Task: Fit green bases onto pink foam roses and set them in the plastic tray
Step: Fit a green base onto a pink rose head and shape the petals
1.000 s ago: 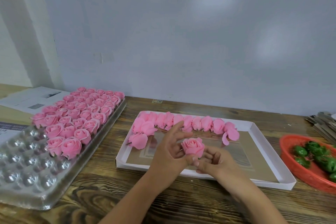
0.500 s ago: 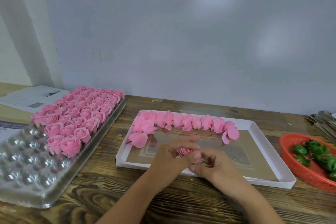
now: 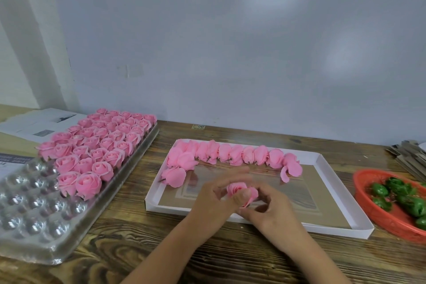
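A pink foam rose [image 3: 239,191] sits between both hands over the front of the white cardboard tray [image 3: 332,223]. My left hand [image 3: 214,200] holds it with thumb and curled fingers; its upper fingers are blurred. My right hand [image 3: 272,212] pinches the rose from below and the right. A row of loose pink roses [image 3: 235,154] lies along the white tray's back. The clear plastic tray [image 3: 30,221] at the left holds several rows of finished roses [image 3: 96,145]. Green bases [image 3: 401,196] lie in an orange basket [image 3: 380,212] at the right.
Papers [image 3: 34,122] lie at the back left beside the plastic tray. A stack of flat grey pieces [image 3: 410,157] sits at the back right. The wooden tabletop [image 3: 230,256] runs along the front. A white wall panel stands behind.
The rose was upright between the fingertips, then half hidden under my left fingers; now it shows again, with an outer petal hanging loose at its right. Both hands stayed over the white tray's front.
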